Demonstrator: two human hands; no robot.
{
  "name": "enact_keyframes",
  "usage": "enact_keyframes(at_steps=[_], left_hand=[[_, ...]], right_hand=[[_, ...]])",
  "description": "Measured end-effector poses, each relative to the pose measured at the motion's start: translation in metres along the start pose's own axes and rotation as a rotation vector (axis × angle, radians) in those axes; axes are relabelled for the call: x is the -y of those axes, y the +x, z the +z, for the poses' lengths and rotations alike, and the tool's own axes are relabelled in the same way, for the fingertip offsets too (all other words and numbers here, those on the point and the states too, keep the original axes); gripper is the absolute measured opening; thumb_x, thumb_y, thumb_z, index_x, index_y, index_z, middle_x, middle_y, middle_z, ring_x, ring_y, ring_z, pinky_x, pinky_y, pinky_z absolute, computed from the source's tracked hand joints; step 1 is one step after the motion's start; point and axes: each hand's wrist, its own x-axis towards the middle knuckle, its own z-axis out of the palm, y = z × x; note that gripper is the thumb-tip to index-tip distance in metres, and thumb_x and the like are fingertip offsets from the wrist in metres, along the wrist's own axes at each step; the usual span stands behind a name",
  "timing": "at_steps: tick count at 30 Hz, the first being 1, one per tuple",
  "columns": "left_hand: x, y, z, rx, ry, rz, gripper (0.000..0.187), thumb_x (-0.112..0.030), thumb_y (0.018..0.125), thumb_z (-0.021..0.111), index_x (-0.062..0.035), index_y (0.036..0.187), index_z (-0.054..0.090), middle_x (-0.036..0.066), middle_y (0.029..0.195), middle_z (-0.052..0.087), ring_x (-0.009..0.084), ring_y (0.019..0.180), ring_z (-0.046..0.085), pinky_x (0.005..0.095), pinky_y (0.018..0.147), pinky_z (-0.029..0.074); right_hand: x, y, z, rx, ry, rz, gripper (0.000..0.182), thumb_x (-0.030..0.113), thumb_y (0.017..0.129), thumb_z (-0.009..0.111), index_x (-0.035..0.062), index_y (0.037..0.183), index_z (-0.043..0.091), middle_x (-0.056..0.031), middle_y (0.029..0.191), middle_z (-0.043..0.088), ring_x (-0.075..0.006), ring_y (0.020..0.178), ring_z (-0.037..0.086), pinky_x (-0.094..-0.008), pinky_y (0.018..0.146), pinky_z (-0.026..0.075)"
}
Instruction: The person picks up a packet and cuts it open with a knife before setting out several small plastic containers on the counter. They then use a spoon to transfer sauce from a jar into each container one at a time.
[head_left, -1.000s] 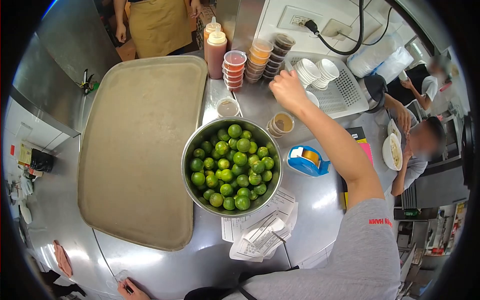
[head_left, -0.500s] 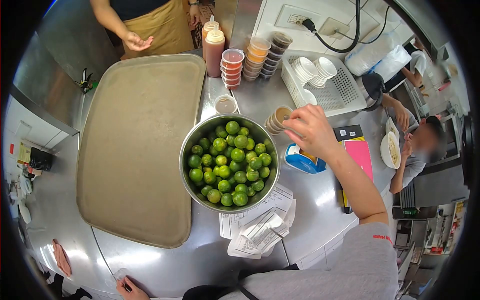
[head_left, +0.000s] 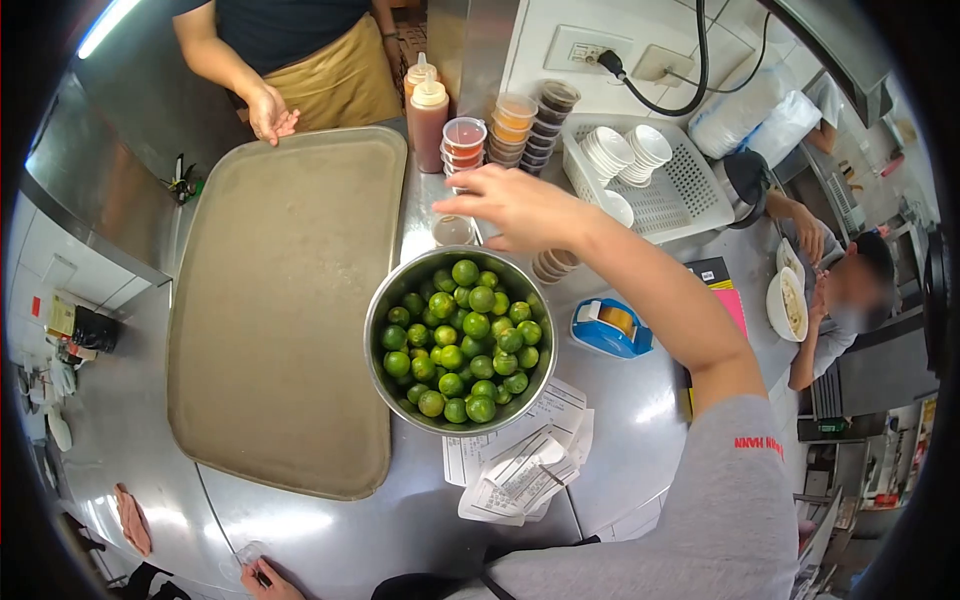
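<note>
My right hand (head_left: 515,207) reaches over the far side of a steel bowl (head_left: 372,398), its fingers stretched out and apart with nothing visible in them. A small clear cup (head_left: 453,231) stands just behind the bowl, near those fingertips. Small green citrus fruits (head_left: 450,355) fill the bowl. Partly under my right wrist is a short stack of lidded sauce cups (head_left: 553,265). At the lower left, my left hand (head_left: 270,582) pinches a small clear plastic piece (head_left: 250,551), perhaps a cup or lid, at the table's near edge.
A large brown tray (head_left: 285,310) lies left of the bowl, with a co-worker's hand (head_left: 270,113) at its far edge. Sauce bottles (head_left: 430,125), stacked sauce cups (head_left: 512,128), a white basket (head_left: 690,205), a tape dispenser (head_left: 612,328) and paper receipts (head_left: 525,475) surround the bowl.
My right hand has moved left from the short cup stack toward the small cup behind the bowl, its fingers opening out. The co-worker's hand has lowered to the tray edge.
</note>
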Motion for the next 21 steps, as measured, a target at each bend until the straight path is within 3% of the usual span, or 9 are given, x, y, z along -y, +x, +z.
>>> enact_keyframes(at_steps=[2,5,8,12,18,21], left_hand=[[0.009,-0.001,0.003,-0.009,-0.116,0.006,0.019,-0.008,0.086,0.057,0.0051,0.098,0.052,0.010,0.088,0.054,0.0196,0.079,0.051,0.0292,0.073,0.043],[0.014,-0.002,0.005,-0.034,-0.147,0.047,0.018,-0.007,0.086,0.057,0.0051,0.099,0.052,0.010,0.087,0.054,0.0188,0.079,0.051,0.0287,0.074,0.043],[0.013,-0.002,0.003,-0.014,-0.159,0.015,0.019,-0.007,0.086,0.057,0.0052,0.099,0.052,0.009,0.087,0.054,0.0180,0.079,0.050,0.0282,0.074,0.043],[0.013,-0.002,0.005,-0.017,-0.184,-0.015,0.018,-0.007,0.086,0.057,0.0048,0.098,0.052,0.009,0.087,0.054,0.0172,0.079,0.050,0.0278,0.074,0.043],[0.016,-0.001,0.006,0.010,-0.174,-0.019,0.017,-0.007,0.087,0.057,0.0043,0.098,0.052,0.008,0.087,0.053,0.0169,0.079,0.050,0.0272,0.075,0.043],[0.015,-0.001,0.006,-0.015,-0.170,0.003,0.017,-0.008,0.087,0.057,0.0043,0.098,0.052,0.008,0.087,0.053,0.0169,0.079,0.050,0.0271,0.075,0.043]], right_hand=[[-0.009,0.023,0.019,0.224,0.087,-0.057,0.050,0.008,0.066,0.071,0.0100,0.113,0.055,-0.0102,0.112,0.053,-0.0277,0.105,0.050,-0.0369,0.093,0.040],[-0.022,0.031,0.015,0.134,0.198,-0.099,0.048,0.013,0.065,0.071,0.0095,0.111,0.057,-0.0109,0.107,0.056,-0.0268,0.097,0.055,-0.0340,0.085,0.045],[-0.025,0.015,-0.022,0.048,0.353,0.097,0.048,0.015,0.064,0.071,0.0094,0.110,0.057,-0.0100,0.104,0.058,-0.0240,0.094,0.056,-0.0330,0.079,0.047],[-0.010,-0.034,-0.065,0.146,0.306,0.236,0.048,0.016,0.065,0.071,0.0086,0.110,0.057,-0.0102,0.102,0.058,-0.0234,0.093,0.056,-0.0338,0.077,0.047],[0.010,-0.087,-0.059,0.131,0.149,0.280,0.049,0.016,0.065,0.071,0.0090,0.111,0.057,-0.0099,0.103,0.057,-0.0259,0.094,0.055,-0.0339,0.080,0.046],[0.024,-0.092,-0.051,-0.047,0.125,0.260,0.046,0.017,0.064,0.072,0.0090,0.107,0.057,-0.0107,0.099,0.055,-0.0280,0.093,0.054,-0.0345,0.081,0.045]])
